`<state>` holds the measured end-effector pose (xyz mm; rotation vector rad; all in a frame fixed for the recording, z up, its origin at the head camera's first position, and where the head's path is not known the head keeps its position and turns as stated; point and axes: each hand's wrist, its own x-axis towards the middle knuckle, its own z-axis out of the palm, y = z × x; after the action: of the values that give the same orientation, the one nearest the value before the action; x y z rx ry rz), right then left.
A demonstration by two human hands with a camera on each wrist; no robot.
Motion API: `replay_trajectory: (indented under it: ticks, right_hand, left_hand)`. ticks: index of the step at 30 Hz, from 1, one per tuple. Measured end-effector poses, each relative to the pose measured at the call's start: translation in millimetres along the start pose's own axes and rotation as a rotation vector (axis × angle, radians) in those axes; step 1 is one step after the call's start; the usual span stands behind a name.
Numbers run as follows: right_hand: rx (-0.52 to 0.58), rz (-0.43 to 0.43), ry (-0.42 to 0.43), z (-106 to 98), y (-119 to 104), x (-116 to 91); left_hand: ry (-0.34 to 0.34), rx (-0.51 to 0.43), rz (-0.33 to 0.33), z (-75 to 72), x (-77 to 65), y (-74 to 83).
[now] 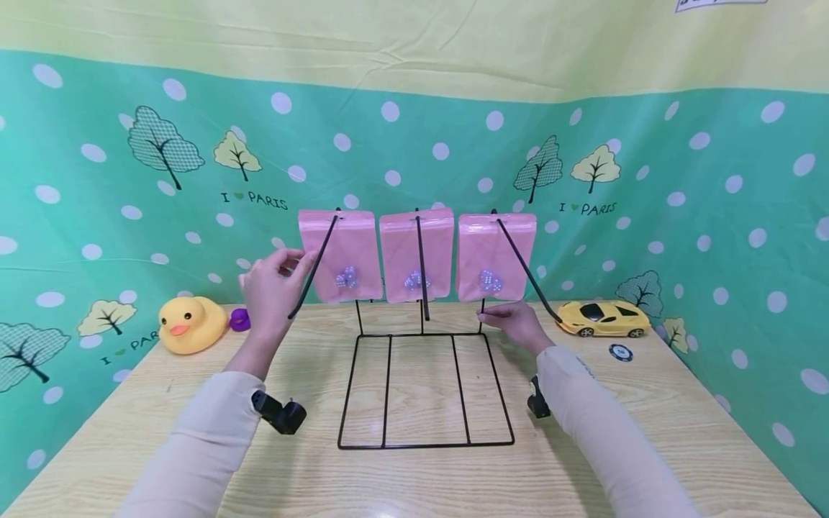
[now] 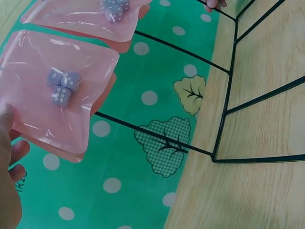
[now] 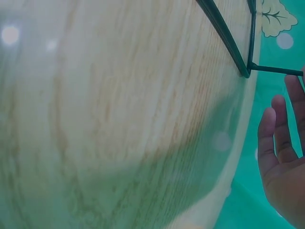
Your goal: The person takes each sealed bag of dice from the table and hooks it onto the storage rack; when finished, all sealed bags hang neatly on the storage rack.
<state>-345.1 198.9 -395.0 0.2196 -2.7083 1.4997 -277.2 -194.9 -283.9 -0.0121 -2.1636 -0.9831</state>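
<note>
A black wire rack (image 1: 427, 446) stands on the table, with pink zip pouches hanging from its three prongs. Blue dotted dice show in the left pouch (image 1: 356, 241), the middle pouch (image 1: 398, 248) and the right pouch (image 1: 476, 248). My left hand (image 1: 275, 288) pinches the side edge of the left pouch; in the left wrist view its thumb (image 2: 6, 117) lies on the front, with other fingers beyond the edge. Lower down, my right hand (image 1: 518, 324) pinches the rack's right upright between thumb and forefinger. Its other fingers (image 3: 268, 129) extend loosely in the right wrist view.
At the left stand a yellow rubber duck (image 1: 193, 325) and a small purple duck (image 1: 239, 319). A yellow toy car (image 1: 604, 319) and a round poker chip (image 1: 620, 352) are at the right. A green dotted cloth (image 1: 440, 173) hangs behind the wooden table (image 1: 291, 475).
</note>
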Motion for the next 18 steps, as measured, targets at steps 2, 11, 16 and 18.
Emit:
replay_trajectory:
  ticks: [2,11,16,18]
  right_hand:
    - [-0.003,0.003,0.005,0,1,0]
    - [-0.022,0.002,-0.036,-1,0,-5]
    - [-0.085,-0.062,-0.063,-10,0,-8]
    - [-0.101,-0.068,-0.071,-16,-2,-11]
  left_hand:
    - [0.003,-0.009,0.003,0.8,-0.4,-1.0]
    - [-0.005,-0.04,0.007,2.9,-1.3,-7.3]
    - [-0.011,-0.04,-0.002,1.3,-2.1,-13.3]
    - [-0.012,-0.036,-0.006,-0.1,-2.8,-14.5]
